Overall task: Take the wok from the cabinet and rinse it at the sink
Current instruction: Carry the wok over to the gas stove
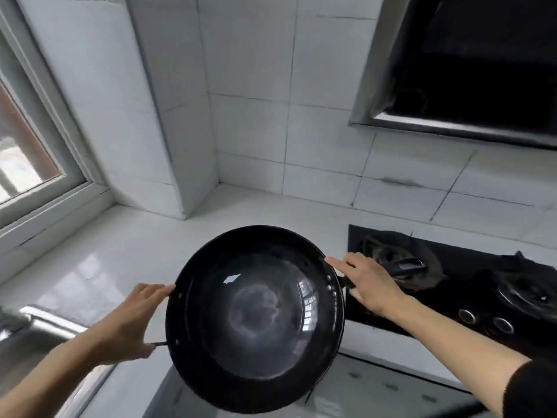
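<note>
At the far left a window (27, 140) is showing, and below it, at the left edge of the counter (126, 236), a part of the steel sink (36, 336) is appearing, blurred. The left hand (132, 321) is gripping the small loop handle (159, 343) on the wok's left rim, with the fingers curled around it and the thumb lying along the rim. The wok (256, 315) is being held in the air above the front edge of the counter, between the sink and the gas stove (452, 285), mouth facing up and nearly level. Its inside is looking dark and shiny; I cannot tell whether it is wet. The right hand (370, 285) is holding the long handle (410, 263), with the index finger lying straight against the rim and the other fingers wrapping under, though these are partly hidden. At the upper right the range hood (470, 70) is hanging over the stove.

I judge the wok is being carried to the sink. To do this well, both hands should be keeping it level and moving it left together, lowering it into the basin without knocking the edge.

The long axis is running from loop handle to long handle, left to right, with the long handle pointing right and a little away, over the stove
</note>
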{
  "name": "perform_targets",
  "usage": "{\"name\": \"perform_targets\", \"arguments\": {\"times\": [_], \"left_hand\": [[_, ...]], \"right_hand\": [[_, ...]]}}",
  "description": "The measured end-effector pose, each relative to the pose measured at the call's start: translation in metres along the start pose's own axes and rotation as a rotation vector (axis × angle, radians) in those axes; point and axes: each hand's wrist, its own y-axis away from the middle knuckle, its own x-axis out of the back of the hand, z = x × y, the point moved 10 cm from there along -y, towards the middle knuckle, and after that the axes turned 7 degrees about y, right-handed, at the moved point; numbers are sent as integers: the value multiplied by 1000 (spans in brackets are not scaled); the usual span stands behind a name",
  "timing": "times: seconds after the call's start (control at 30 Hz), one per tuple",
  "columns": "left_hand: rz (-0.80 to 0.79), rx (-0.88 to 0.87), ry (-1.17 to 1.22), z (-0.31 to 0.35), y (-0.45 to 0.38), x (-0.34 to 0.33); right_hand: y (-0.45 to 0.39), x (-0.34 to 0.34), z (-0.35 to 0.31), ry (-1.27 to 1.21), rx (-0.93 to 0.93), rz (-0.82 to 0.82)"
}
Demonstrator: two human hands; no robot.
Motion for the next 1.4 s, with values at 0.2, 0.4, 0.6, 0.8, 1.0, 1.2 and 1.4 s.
{"name": "perform_targets", "arguments": {"times": [0.2,0.4,0.6,0.8,1.0,1.2,1.4], "left_hand": [[-31,-37,-20,36,-71,-20],[-106,-47,-65,45,-117,-28],[-154,-69,-116,23,-173,-38],[-225,-135,-109,-5,-236,-52],[-255,-228,-94,-25,-312,-54],[-298,-302,-112,-25,-367,-64],[-347,-304,-130,-13,-391,-74]], "right_hand": [[1,-31,74,-33,-36,2],[-7,-56,107,-106,-76,-48],[-27,-88,129,-120,-169,-108],[-46,-106,140,-79,-282,-166],[-62,-114,148,-53,-427,-221],[-60,-125,157,-55,-549,-260],[-57,-133,172,-55,-607,-288]]}}
